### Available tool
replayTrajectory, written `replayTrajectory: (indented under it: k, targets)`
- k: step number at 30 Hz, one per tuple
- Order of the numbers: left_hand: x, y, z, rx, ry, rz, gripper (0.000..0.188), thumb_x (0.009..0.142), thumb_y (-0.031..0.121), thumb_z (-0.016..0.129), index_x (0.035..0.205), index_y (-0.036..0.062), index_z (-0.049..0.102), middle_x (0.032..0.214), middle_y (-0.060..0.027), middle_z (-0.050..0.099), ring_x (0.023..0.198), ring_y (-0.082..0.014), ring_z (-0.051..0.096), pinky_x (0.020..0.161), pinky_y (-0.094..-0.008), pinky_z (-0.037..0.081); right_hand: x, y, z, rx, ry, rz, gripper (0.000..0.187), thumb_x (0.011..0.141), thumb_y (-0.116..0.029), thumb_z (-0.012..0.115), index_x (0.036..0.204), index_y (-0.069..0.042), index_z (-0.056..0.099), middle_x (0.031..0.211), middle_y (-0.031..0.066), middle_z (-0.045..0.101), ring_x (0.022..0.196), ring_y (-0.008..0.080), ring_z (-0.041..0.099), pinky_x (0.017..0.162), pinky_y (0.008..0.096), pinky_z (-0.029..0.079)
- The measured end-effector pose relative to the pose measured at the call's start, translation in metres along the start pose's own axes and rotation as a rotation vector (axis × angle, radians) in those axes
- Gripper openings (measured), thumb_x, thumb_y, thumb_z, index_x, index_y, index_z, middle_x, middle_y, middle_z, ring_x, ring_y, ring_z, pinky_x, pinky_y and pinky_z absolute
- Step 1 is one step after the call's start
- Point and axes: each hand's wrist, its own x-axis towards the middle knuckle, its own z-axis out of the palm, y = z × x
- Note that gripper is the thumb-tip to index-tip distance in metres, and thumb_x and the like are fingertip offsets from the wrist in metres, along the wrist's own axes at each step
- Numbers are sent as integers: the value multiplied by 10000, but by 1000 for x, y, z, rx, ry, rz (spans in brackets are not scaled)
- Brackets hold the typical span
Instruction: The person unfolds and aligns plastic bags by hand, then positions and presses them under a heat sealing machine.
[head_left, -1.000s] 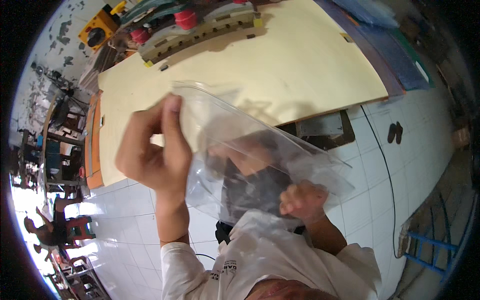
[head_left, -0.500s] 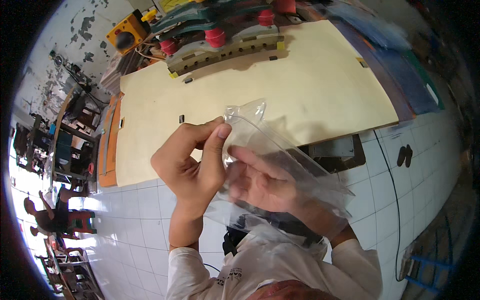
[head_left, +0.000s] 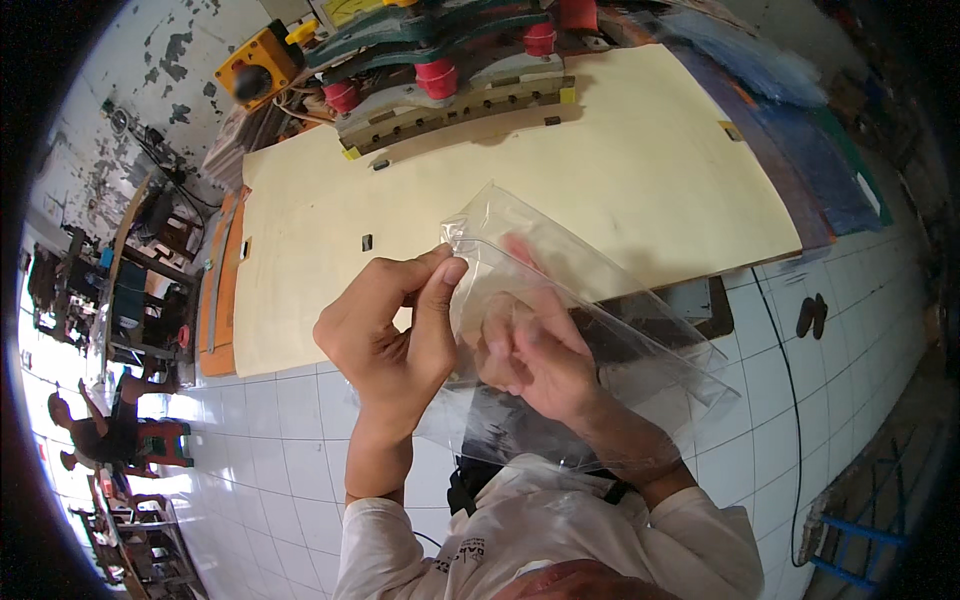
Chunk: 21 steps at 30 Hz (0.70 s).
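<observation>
My left hand (head_left: 395, 320) pinches one corner of a clear plastic sheet (head_left: 600, 300) between thumb and index finger, above the near edge of a cream board. The sheet looks doubled, with a crease or seam slanting down to the right. Through the film shows my right hand (head_left: 535, 345), its index finger stretched upward and the others loosely bent, apparently holding nothing. Whether it lies between the layers or behind them I cannot tell. The lower part of the sheet hangs before my shirt.
The cream board (head_left: 640, 180) carries small black blocks (head_left: 367, 242). At its far side stands a green machine (head_left: 430, 50) with red cylinders and a metal bar. Blue plastic sheets (head_left: 800, 150) lie at the right. A cable (head_left: 785, 370) and sandals (head_left: 812, 315) are on the tiled floor.
My right hand has swung upward behind the film, its index finger now higher. The sheet has spread wider, its top corner opening out. My left hand keeps its pinch, shifted slightly right.
</observation>
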Motion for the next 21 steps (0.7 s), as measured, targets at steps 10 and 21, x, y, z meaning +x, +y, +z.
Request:
replayTrajectory:
  k: [10,21]
  targets:
    - [0,3,3,-33,-63,-45,39,796,-49,748,805,-44,711,734,-106,715,582,-130,665,563,-227,523,7,2,1,-388,-101,-103,646,1028,-134,462,1574,-44,130,885,47,529,625,60,442,569,199,404]
    - [-4,-4,2,-30,-59,-51,38,794,-43,747,805,-30,714,715,-96,705,553,-123,639,535,-229,504,5,-12,-8,35,4,-36,795,996,-212,563,1589,-67,54,1018,68,570,636,102,511,589,242,436]
